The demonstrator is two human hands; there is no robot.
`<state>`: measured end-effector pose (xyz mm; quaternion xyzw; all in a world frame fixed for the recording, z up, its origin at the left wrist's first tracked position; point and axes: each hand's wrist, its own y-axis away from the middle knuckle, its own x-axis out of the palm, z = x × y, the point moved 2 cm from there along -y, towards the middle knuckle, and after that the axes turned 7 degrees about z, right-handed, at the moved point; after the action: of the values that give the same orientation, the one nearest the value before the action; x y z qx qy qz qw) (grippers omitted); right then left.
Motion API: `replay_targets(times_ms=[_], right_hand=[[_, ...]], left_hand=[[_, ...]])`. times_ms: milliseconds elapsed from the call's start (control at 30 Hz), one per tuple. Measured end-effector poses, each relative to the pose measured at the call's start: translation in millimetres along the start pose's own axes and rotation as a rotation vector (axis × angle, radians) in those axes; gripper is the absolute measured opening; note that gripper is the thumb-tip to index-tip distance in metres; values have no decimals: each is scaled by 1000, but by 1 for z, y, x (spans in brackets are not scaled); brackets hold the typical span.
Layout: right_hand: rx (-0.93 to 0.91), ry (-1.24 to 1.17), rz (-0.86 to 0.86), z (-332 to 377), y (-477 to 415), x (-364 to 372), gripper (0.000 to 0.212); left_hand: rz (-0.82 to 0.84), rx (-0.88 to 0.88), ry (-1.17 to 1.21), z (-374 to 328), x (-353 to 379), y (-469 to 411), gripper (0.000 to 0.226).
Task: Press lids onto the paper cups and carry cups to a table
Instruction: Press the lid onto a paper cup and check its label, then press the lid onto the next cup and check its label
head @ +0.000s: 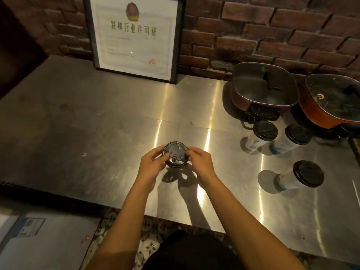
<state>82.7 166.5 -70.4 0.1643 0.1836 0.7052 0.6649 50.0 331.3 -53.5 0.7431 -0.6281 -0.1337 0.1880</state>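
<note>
A paper cup stands in the middle of the steel counter (97, 133), capped by a black plastic lid (176, 152). My left hand (152, 162) curls round the lid's left rim and my right hand (198, 160) curls round its right rim, thumbs on top. The cup body is hidden under the lid and my fingers. Three lidded white paper cups stand to the right: one (259, 137), a second (290, 141) beside it, and a third (300, 176) nearer the front.
Two lidded electric pots (263, 88) (335, 102) sit at the back right against the brick wall. A framed certificate (134, 36) leans on the wall at the back. A white appliance (44, 242) stands low at the left, below the counter's front edge.
</note>
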Motion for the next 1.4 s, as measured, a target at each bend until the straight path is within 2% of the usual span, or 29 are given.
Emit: replay_targets(times_ms=[133,533,767,867,1033,1200,1267,1400], right_hand=[[3,36,1,-2,-10,17,25],[-78,251,-30,-10,-19,30,35],[-4,191,-20,-9,-17,23,47],[-7,149,-19,-6,-13,9,45],[-44,132,-40,3,-5,-38,41],[-137,136,-148,18,12,-120,32],[-189,187,-241,25,22,-162,30],[-266,276,-486,30,46,-253,27]], left_hand=[[-5,-68,64,2,-11,-17,34],[43,-145,15,0,-30,-28,29],[56,-188,-40,5,-35,-32,34],[-7,-159,-92,2,-40,-34,46],[-169,29,-219,-20,-31,-30,48],[-292,308,-211,-50,34,-14,19],[-260,372,-193,-56,74,-10,19],[-121,360,-143,-51,168,0,25]])
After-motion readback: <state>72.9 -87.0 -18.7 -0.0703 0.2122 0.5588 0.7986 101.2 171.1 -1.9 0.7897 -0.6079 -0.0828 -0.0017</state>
